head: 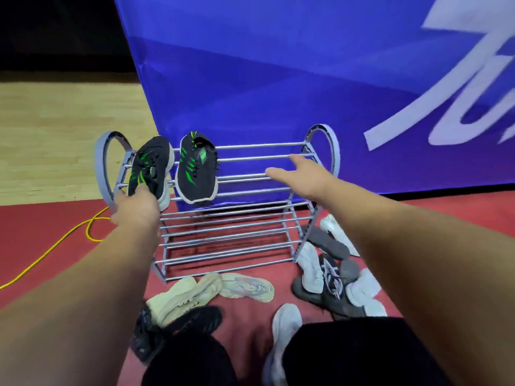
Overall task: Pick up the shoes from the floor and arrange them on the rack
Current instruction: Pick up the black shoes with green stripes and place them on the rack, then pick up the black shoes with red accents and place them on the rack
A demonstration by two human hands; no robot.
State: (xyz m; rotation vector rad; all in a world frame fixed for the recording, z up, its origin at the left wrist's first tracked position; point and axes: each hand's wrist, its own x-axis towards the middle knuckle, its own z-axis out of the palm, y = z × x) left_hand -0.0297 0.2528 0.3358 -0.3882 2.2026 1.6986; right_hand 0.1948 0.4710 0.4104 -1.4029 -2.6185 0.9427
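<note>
A grey metal shoe rack (250,160) with bar shelves stands against a blue banner. On its top shelf at the left lie two black shoes with green stripes. My left hand (136,208) grips the heel of the left black-green shoe (152,168), which leans tilted at the shelf's left end. The right black-green shoe (196,171) rests on the bars beside it, untouched. My right hand (303,176) hovers open over the right part of the top shelf, fingers stretched, holding nothing.
Several shoes lie on the red floor: cream shoes (181,295) and a black shoe (172,327) in front of the rack, white shoes (310,267) and grey ones (326,242) at its right. A yellow cable (55,246) runs on the left. The blue banner (278,79) stands behind.
</note>
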